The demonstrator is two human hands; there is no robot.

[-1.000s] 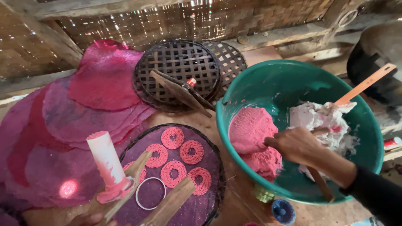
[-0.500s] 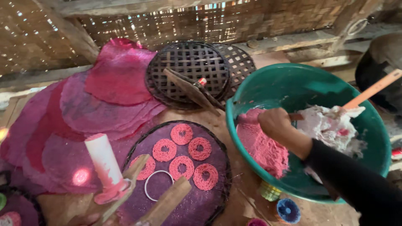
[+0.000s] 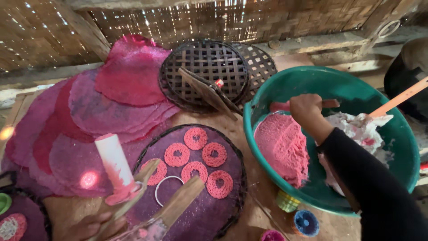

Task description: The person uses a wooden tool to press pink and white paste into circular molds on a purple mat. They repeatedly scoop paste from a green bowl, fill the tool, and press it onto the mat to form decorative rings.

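- Two hands show from my head camera, and the right hand (image 3: pixel 306 109) is the one at work: it reaches into the green basin (image 3: pixel 312 78) at the right edge of the wooden table (image 3: pixel 249 138).
- Its fingers are curled tight around a flat wooden paddle (image 3: pixel 331 103), whose long axis runs left to right across the basin.
- One mound of pink grainy paste (image 3: pixel 283 147) lies in the basin just below and left of that fist, toward the near rim; pale white paste (image 3: pixel 359 129) sits to its right, with an orange stick (image 3: pixel 399 99) leaning out of it.
- At the table's near edge, my left hand (image 3: pixel 91 225) grips wooden sticks (image 3: pixel 178 203); how its fingers lie I cannot tell, since little of it shows.
- Between the hands, a round woven tray (image 3: pixel 232 156) carries five pink rings (image 3: pixel 196 138) and one metal hoop (image 3: pixel 168 187).
- Near the left hand stands a white cylinder (image 3: pixel 113 158).
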